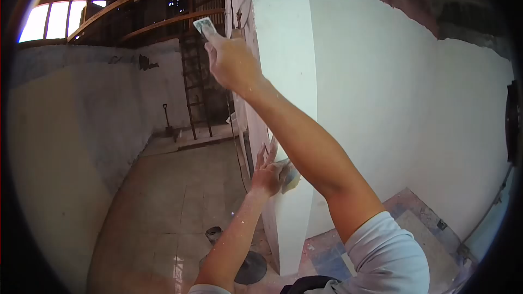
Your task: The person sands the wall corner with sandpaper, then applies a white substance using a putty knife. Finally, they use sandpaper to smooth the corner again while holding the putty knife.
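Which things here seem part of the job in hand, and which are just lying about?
Apparently in use:
- small blade, right hand
- flat piece, left hand
- white pillar

Apparently just around:
- ladder
- shovel
- dark round object

The white column stood upright with a smooth face. The flat blade, pale with grey-green residue, was raised and tilted beside its upper part. The yellowish-grey plate, partly hidden, was angled at its lower part.
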Available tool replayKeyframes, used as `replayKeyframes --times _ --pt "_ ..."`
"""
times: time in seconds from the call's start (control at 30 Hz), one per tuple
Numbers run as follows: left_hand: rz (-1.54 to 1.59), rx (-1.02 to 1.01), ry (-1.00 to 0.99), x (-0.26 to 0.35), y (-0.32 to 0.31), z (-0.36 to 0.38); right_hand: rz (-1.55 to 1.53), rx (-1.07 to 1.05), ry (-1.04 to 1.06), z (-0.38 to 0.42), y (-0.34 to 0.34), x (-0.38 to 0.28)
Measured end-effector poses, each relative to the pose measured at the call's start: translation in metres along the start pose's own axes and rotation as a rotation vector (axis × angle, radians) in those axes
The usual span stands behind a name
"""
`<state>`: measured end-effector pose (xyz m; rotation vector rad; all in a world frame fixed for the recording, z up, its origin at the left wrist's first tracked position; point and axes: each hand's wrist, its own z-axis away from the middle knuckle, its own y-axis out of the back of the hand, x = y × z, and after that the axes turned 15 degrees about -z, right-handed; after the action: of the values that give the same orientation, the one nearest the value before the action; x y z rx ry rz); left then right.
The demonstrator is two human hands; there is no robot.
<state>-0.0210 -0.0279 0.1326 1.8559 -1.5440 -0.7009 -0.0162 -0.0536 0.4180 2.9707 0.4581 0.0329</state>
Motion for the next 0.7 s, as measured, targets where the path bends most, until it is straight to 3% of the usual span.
replayKeyframes --times 0.07,0.1,0.13,0.17,0.27,0.3,0.37,0.4,0.47,0.53,0.6,0.63,0.7 --pt "-0.046 0.046 -0.023 0.002 0.018 0.007 -0.113 -0.046 0.068 0.015 0.001 -0.007" --pt "-0.088 0.079 -0.041 0.001 0.023 0.013 -0.179 -0.143 -0.023 0.026 0.005 -0.013" --pt "-0.008 0.314 -0.074 -0.005 0.024 0.014 -0.161 -0.226 -0.01 0.04 0.014 -0.018" --pt "0.183 0.394 -0.003 -0.01 0.028 0.016 -0.142 -0.307 0.006 0.053 0.023 -0.021" --pt "0.707 0.682 0.153 -0.022 0.073 0.0 -0.101 -0.281 0.041 0.093 0.067 -0.023" --pt "0.519 0.81 0.151 -0.021 0.103 -0.009 -0.189 -0.245 0.0 0.103 0.09 -0.026" --pt "0.125 1.089 0.117 -0.024 0.158 -0.04 -0.191 -0.053 0.11 0.121 0.127 -0.015" --pt "0.16 1.155 0.124 -0.016 0.179 -0.054 -0.205 0.021 0.129 0.129 0.144 -0.009" --pt "0.188 1.258 -0.055 -0.002 0.205 -0.098 -0.275 0.139 0.059 0.146 0.17 0.009" --pt "-0.117 1.217 -0.23 0.006 0.219 -0.137 -0.353 0.223 -0.024 0.159 0.179 0.034" --pt "-0.288 1.109 -0.237 -0.001 0.204 -0.182 -0.431 0.305 -0.082 0.173 0.175 0.066" --pt "-0.446 0.969 -0.238 -0.005 0.194 -0.194 -0.469 0.349 -0.102 0.18 0.174 0.082" --pt "-0.687 0.671 -0.102 -0.003 0.173 -0.207 -0.582 0.384 -0.36 0.2 0.175 0.101"
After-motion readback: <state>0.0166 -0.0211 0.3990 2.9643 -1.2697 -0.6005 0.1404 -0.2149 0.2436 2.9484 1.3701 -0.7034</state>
